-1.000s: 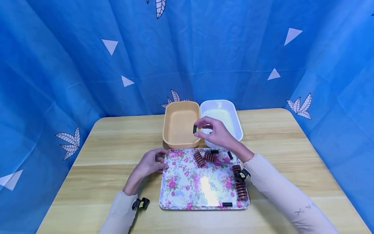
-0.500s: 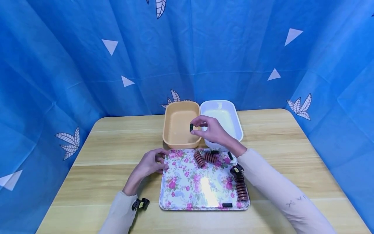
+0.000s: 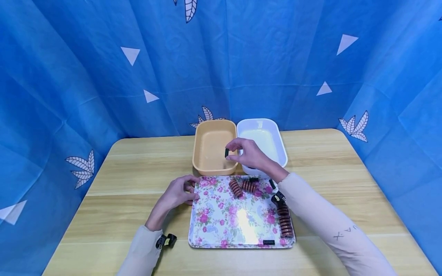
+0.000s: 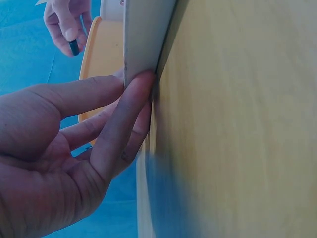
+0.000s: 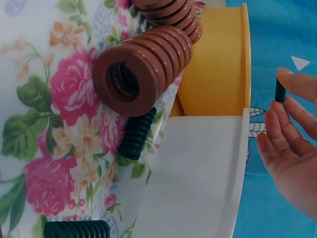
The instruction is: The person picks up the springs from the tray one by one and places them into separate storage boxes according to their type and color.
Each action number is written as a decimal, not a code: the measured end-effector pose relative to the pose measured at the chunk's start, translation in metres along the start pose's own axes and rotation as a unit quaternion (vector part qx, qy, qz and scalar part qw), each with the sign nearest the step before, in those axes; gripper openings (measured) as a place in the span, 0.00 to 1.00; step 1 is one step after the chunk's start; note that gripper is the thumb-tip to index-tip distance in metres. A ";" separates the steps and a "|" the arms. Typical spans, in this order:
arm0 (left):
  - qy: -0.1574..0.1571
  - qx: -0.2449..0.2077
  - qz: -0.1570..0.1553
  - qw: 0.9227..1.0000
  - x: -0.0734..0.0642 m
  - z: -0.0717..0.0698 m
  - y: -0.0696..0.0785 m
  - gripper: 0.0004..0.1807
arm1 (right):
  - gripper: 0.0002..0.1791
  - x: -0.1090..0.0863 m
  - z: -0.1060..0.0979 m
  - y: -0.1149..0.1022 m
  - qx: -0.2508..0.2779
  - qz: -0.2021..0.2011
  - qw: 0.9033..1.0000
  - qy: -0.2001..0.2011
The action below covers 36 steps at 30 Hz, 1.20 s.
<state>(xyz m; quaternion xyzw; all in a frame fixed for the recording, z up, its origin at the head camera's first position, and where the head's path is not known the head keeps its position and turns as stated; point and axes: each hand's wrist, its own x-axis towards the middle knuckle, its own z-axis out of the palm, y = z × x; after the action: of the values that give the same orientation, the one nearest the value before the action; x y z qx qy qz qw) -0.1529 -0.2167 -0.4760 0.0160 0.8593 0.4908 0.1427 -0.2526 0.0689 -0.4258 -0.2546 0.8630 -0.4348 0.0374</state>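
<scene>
Right grip [image 3: 249,154] pinches 1 spring [image 3: 226,153] over orange bin [image 3: 211,150].

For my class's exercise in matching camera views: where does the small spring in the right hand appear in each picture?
Head: the small spring is near the centre, in the right hand.
Left wrist: small spring at upper left.
Right wrist: small spring at the right, above centre.
Shared landmark: the orange bin.

Reads roughly as X: dark mark [image 3: 338,235] on right sleeve [image 3: 326,220]; alongside, small strokes [image 3: 347,229] too unclear to decipher. On left wrist device [image 3: 161,241], yellow patch [image 3: 167,241] too small to read. No brands or numbers legible.
</scene>
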 end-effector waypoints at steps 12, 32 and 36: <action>-0.002 -0.003 -0.004 1.000 0.000 -0.001 0.000 0.26 | 0.18 0.003 0.004 0.003 -0.063 -0.011 0.998 -0.011; -0.002 0.003 -0.009 1.000 0.000 0.000 0.001 0.25 | 0.20 -0.001 0.005 0.002 -0.051 -0.004 0.998 -0.020; -0.005 -0.005 -0.009 1.000 0.000 -0.001 0.002 0.26 | 0.18 -0.006 0.003 0.003 -0.035 -0.023 0.999 -0.011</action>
<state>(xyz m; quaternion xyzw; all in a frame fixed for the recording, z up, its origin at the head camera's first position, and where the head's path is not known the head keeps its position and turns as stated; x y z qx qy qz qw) -0.1529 -0.2166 -0.4738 0.0101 0.8563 0.4937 0.1512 -0.2482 0.0711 -0.4306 -0.2808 0.8709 -0.4024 0.0283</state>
